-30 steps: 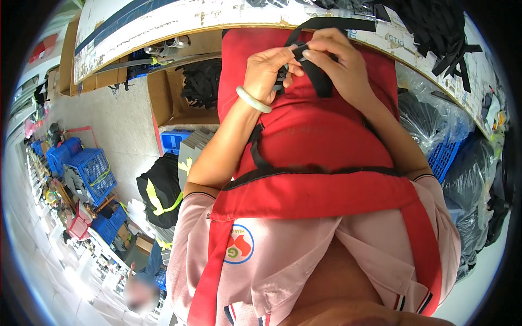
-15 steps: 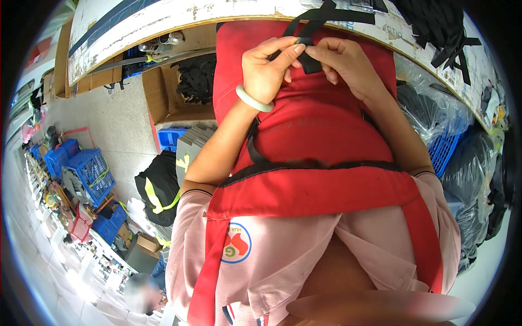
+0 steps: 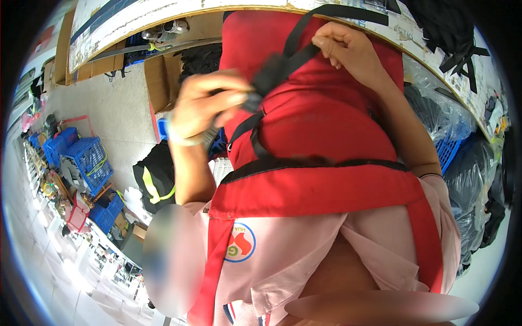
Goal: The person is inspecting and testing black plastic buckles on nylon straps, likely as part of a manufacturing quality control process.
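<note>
A black webbing strap is stretched at a slant over my red apron. My right hand pinches it between thumb and fingers, close to the table edge. At the lower left end, my left hand grips the strap by a small dark piece, too blurred to tell its kind. Part of the strap loops up from between the hands and lies across the tabletop. A pale bangle rings my left wrist, smeared by motion.
Ahead lies the worn white table, with a heap of black straps on its right. Below it at left stands a cardboard box holding black pieces. Plastic-wrapped bundles and a blue basket are on the right.
My hands have drawn apart, pulling the strap out between them. The left has swung down and left with the dark end; the right has shifted slightly up and right.
</note>
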`<state>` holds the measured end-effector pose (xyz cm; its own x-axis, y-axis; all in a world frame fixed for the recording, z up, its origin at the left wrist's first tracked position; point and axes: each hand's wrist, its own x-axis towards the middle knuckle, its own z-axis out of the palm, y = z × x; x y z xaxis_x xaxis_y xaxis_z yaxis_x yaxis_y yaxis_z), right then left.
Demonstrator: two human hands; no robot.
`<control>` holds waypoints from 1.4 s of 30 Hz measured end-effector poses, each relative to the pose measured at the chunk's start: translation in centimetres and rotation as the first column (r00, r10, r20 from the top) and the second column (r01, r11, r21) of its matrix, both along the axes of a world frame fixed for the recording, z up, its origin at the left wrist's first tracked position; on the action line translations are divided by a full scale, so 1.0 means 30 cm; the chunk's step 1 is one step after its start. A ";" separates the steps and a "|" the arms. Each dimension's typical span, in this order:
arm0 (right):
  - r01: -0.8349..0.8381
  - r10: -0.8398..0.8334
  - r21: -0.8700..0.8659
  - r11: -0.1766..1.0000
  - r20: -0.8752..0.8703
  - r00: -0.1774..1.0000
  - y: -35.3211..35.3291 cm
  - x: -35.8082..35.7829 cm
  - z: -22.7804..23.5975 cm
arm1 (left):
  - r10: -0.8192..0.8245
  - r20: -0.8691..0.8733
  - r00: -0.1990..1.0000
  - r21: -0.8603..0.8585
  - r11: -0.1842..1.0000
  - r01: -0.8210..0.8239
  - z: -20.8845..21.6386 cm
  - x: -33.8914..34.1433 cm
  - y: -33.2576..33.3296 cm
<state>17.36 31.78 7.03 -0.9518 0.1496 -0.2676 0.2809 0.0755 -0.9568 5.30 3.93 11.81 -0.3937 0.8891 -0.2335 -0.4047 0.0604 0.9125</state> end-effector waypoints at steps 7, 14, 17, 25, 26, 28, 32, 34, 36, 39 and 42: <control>-0.337 0.584 0.705 0.624 -0.134 0.801 -0.124 -0.069 -0.093 | 0.845 0.107 0.524 -0.065 0.532 -0.844 -0.155 -0.222 -0.451; -0.452 0.619 0.612 0.649 -0.078 0.782 -0.078 -0.058 -0.141 | 0.511 0.251 0.822 -0.098 0.858 -0.504 -0.320 -0.051 -0.071; -0.431 0.513 0.458 0.778 -0.066 0.856 -0.075 -0.049 -0.075 | 0.446 0.271 0.853 -0.102 0.895 -0.435 -0.295 0.006 0.065; -0.123 0.121 -0.039 0.992 -0.056 0.991 -0.083 -0.065 0.018 | 0.308 0.346 0.886 -0.079 0.951 -0.299 -0.234 0.048 0.200; -0.117 0.115 -0.041 0.992 -0.056 0.992 -0.084 -0.064 0.020 | 0.285 0.480 0.830 -0.047 0.953 -0.300 -0.230 0.051 0.207; -0.153 0.145 -0.118 0.981 -0.076 0.987 -0.089 -0.065 0.029 | 0.234 0.579 0.781 -0.031 0.964 -0.266 -0.238 0.054 0.213; -0.176 0.154 -0.215 0.961 -0.114 0.981 -0.086 -0.066 -0.014 | -0.069 0.845 0.531 0.186 0.967 -0.171 -0.272 0.091 0.230; -0.185 0.175 -0.117 0.976 -0.092 0.980 -0.066 -0.061 -0.024 | 0.041 0.668 0.743 0.101 0.984 -0.145 -0.258 0.112 0.246; -0.184 0.175 -0.126 0.975 -0.079 0.981 -0.065 -0.061 -0.025 | 0.065 0.610 0.790 0.091 0.984 -0.150 -0.256 0.108 0.247; -0.221 0.217 -0.090 0.971 -0.049 0.975 -0.065 -0.055 -0.023 | 0.167 0.452 0.876 -0.043 0.985 -0.166 -0.222 0.093 0.231; -0.245 0.238 -0.066 0.967 -0.087 0.967 -0.065 -0.054 -0.061 | 0.065 0.214 0.975 -0.120 0.992 -0.040 -0.213 0.076 0.192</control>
